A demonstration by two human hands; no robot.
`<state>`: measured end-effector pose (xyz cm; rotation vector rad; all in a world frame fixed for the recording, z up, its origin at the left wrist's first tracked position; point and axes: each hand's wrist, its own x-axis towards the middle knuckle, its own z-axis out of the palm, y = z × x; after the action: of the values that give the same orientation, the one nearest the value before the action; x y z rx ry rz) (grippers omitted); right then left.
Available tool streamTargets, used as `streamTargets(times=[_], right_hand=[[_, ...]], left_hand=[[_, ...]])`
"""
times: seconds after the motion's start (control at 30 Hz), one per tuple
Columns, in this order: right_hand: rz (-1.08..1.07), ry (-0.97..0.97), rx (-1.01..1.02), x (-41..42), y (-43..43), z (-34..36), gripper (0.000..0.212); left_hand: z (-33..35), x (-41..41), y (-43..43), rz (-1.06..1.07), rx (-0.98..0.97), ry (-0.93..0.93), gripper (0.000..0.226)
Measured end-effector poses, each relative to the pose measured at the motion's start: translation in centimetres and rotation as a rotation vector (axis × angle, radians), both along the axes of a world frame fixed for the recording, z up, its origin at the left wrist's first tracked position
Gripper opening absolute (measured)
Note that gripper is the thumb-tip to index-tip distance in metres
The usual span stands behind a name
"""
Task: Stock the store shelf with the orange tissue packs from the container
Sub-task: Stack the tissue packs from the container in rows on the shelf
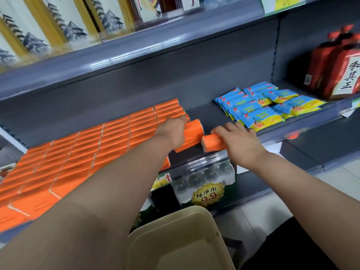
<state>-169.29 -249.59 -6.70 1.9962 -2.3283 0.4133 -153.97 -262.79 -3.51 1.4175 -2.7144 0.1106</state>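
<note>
shelf [196,114] | orange tissue packs [93,145] left | blue packets [259,106] right

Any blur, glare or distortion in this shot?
Head view: motion blur smears the printed boxes up top and the red packages at right; glare streaks the grey shelf edge, which the wide lens bows; left hand, right hand and their orange tissue packs look fairly sharp.

Two bare arms extended forward, both hands occupied.
Left hand [172,131]: forearm reaches in from lower left, back of hand up, fingers curled over the far edge of an orange tissue pack [192,136]. Right hand [240,142]: forearm enters from lower right, wrist straight, fingers and thumb wrapped round one end of a second orange tissue pack [213,145]. Hands near each other, not touching.
</note>
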Motion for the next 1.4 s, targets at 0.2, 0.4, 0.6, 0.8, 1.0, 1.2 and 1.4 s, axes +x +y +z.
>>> streamTargets(times=[0.2, 0.4, 0.6, 0.8, 1.0, 1.2, 1.4], right_hand=[[0.101, -0.048, 0.023, 0.4, -2.5, -0.6, 0.069], [0.194, -0.027, -0.008, 3.0, -5.0, -0.3, 0.060], [0.253, -0.067, 0.028, 5.1, -7.7, -0.5, 0.060], [0.167, -0.265, -0.036, 6.5, -8.9, -3.0, 0.058], [0.132, -0.246, 0.016, 7.2, -9.3, -3.5, 0.068], [0.102, -0.076, 0.075, 7.6, -9.2, -3.1, 0.064], [0.132, -0.063, -0.115, 8.0, -6.2, -2.6, 0.053]], left_hand=[[-1.6, 1.1, -2.9, 0.023, 0.011, -0.013, 0.046], [-1.9, 1.5, -3.9, 0.011, 0.001, 0.108, 0.039], [0.3, 4.2, -3.8, 0.035, -0.056, 0.316, 0.032], [0.8, 6.6, -3.4, -0.007, -0.094, 0.339, 0.043], [-1.0, 8.2, -2.6, 0.004, -0.064, 0.391, 0.044], [-1.1, 8.8, -1.4, -0.006, -0.069, 0.337, 0.046], [-0.4, 9.5, 1.5, -0.041, -0.084, 0.304, 0.042]])
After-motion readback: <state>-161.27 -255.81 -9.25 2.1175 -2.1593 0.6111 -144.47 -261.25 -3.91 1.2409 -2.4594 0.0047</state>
